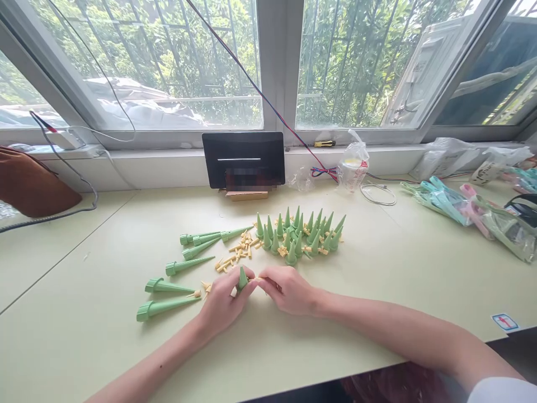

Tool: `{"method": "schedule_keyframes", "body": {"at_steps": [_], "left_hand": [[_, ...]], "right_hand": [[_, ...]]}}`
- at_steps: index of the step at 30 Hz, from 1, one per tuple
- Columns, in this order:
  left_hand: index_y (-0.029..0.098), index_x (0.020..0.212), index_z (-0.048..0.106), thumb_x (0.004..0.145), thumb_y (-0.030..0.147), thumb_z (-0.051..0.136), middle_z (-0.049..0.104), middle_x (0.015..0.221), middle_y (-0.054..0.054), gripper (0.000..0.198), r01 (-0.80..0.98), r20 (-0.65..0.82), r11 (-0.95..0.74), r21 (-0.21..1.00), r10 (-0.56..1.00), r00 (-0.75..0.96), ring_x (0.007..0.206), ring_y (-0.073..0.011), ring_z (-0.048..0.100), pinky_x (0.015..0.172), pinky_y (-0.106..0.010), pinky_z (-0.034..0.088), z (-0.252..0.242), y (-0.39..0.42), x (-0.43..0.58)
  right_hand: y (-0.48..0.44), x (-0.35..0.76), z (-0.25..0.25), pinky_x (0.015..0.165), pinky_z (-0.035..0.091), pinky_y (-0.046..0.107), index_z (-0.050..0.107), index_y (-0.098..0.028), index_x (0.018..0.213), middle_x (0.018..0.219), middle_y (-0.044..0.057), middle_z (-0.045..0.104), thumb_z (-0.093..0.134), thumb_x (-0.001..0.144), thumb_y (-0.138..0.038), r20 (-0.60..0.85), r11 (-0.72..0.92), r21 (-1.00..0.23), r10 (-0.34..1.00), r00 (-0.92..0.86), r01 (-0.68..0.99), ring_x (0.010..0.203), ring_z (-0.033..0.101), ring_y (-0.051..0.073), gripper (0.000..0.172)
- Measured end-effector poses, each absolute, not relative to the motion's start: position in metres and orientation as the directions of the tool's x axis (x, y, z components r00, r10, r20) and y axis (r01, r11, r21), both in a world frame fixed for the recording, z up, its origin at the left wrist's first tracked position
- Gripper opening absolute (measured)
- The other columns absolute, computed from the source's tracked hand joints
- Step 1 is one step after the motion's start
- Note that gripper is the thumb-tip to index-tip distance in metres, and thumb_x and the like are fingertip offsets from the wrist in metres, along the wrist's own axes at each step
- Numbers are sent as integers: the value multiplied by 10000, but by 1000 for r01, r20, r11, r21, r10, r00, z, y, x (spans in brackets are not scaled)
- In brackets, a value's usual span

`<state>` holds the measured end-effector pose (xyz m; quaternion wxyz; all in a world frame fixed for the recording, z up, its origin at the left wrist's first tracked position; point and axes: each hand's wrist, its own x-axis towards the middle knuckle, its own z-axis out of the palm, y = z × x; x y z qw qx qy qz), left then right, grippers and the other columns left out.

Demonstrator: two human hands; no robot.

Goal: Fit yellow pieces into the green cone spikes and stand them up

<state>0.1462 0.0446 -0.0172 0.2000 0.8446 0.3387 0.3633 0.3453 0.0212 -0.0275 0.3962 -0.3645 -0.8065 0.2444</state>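
My left hand is closed around a small green plastic cone, its tip pointing up. My right hand pinches a small yellow piece right beside the cone. Just beyond my hands stands a cluster of several upright green cones mixed with small yellow parts. Several long green spikes lie on their sides to the left on the pale green table.
A dark tablet leans against the window sill at the back centre. A clear plastic bag and cables sit to its right. Packets of teal and pink items lie at the far right. A brown pouch rests at the left.
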Motion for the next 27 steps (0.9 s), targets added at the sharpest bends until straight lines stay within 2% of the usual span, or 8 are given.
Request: {"method": "schedule_keyframes", "body": {"at_steps": [7, 10, 14, 20, 27], "left_hand": [[184, 756, 525, 998, 242, 431, 526, 646, 17, 266, 398, 485, -668, 629, 737, 470, 563, -114, 466, 561, -227, 401, -9, 46, 166], [182, 753, 525, 1003, 257, 413, 538, 639, 15, 284, 402, 479, -645, 650, 758, 442, 554, -116, 465, 565, -233, 397, -10, 47, 171], [181, 768, 528, 1023, 302, 368, 564, 641, 7, 324, 418, 409, -584, 696, 801, 437, 559, -123, 481, 570, -240, 402, -10, 42, 170], [175, 849, 559, 1009, 344, 408, 485, 603, 42, 278, 432, 370, -534, 727, 834, 409, 489, -100, 401, 514, -226, 371, -4, 39, 167], [173, 912, 588, 958, 357, 534, 625, 799, -14, 197, 383, 320, -506, 773, 832, 453, 566, -103, 517, 545, -223, 449, -7, 41, 166]], "right_hand": [[18, 351, -29, 503, 329, 230, 529, -183, 775, 604, -39, 441, 437, 1014, -299, 547, 614, -721, 789, -279, 321, 517, 369, 98, 281], [18, 353, -30, 501, 325, 230, 510, -189, 760, 603, -40, 432, 444, 1008, -286, 549, 598, -743, 802, -237, 300, 514, 363, 97, 274], [17, 354, -30, 511, 326, 232, 480, -196, 734, 604, -40, 425, 445, 1001, -257, 550, 605, -740, 795, -254, 293, 520, 368, 99, 277], [17, 353, -28, 519, 342, 234, 519, -189, 763, 618, -26, 478, 451, 1005, -259, 536, 599, -739, 800, -269, 308, 531, 405, 105, 261], [18, 352, -28, 521, 353, 232, 586, -178, 853, 654, -19, 515, 469, 1012, -266, 523, 580, -750, 815, -250, 319, 544, 417, 104, 216]]}}
